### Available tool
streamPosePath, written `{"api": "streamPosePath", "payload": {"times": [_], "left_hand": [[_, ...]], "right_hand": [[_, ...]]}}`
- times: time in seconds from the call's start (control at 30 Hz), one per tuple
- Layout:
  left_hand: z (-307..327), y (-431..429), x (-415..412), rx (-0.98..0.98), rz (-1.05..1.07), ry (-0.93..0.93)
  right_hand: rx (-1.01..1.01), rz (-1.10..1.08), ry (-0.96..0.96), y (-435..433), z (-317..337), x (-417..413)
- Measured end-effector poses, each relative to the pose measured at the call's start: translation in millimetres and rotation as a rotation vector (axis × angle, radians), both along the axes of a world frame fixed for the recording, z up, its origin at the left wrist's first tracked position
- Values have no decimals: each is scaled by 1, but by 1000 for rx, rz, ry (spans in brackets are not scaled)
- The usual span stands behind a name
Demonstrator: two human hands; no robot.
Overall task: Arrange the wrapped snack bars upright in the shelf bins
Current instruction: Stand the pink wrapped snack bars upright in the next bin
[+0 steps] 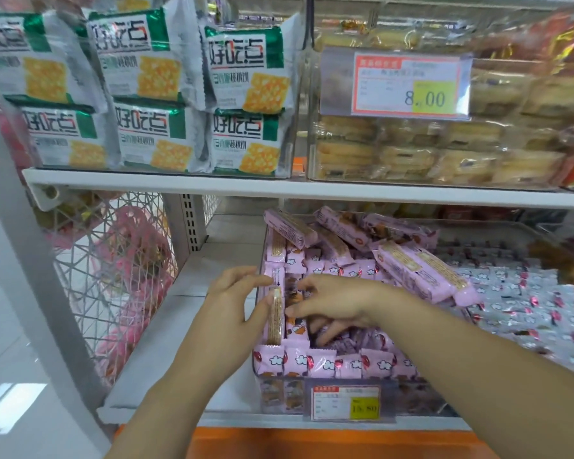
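Left hand (236,303) pinches a snack bar (275,321) upright at the bin's (408,397) left edge; right hand (335,303) reaches among others, hold unclear. Light, stiff, likely slippery: grip the long sides.

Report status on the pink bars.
Left hand holds a bar on edge at left wall of bin. Right hand dug in beside it, grip unclear. Loose bars piled flat behind.
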State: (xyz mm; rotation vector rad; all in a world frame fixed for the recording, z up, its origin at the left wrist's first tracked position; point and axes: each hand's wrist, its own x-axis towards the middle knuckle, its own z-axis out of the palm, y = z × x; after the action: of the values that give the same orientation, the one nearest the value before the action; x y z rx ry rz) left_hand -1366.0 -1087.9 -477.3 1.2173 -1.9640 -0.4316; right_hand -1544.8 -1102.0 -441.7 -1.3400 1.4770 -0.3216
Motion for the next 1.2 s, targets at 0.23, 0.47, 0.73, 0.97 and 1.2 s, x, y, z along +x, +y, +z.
{"api": "streamPosePath", "payload": {"times": [0.23, 0.47, 0.73, 0.97, 1.2], "left_hand": [[1, -3, -1, -6, -3, 4], [5, -10, -8, 78, -57, 57], [7, -9, -11, 47, -26, 33], [10, 3, -12, -9, 9, -7], [8, 11, -16, -6, -2, -36]], "right_hand": [[36, -90, -121, 5, 0, 0], [9, -128, -183, 18, 5, 3], [-238, -126, -78, 45, 36, -20], [-770, -226, 129, 101, 44, -51], [-1030, -507, 333, 89, 36, -108]]}}
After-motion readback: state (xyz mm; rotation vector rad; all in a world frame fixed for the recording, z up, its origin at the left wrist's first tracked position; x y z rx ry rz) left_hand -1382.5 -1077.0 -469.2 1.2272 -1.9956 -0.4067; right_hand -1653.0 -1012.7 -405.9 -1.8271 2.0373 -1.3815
